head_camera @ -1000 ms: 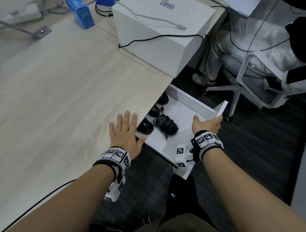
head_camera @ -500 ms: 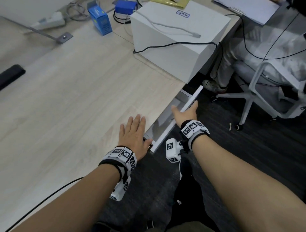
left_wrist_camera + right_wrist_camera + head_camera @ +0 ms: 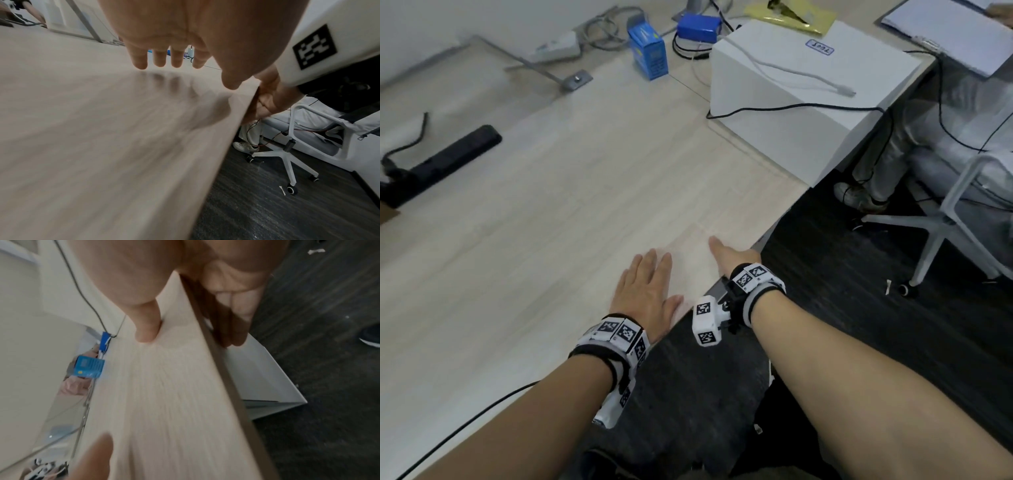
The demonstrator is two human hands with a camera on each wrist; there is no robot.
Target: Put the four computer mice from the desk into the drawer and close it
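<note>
The desk (image 3: 558, 219) edge hides the drawer (image 3: 265, 379); only its white front shows below, apparently pushed home. The mice are not visible, presumably inside. Your left hand (image 3: 645, 291) lies flat, fingers extended, holding nothing. Your right hand (image 3: 732, 258) sets thumb on top, fingers (image 3: 238, 318) straight against the front. Risk: fingers pinch under the edge; a raised mouse jams closure.

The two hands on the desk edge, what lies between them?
Only bare desk surface separates the left hand from the right hand; the head view shows it.
</note>
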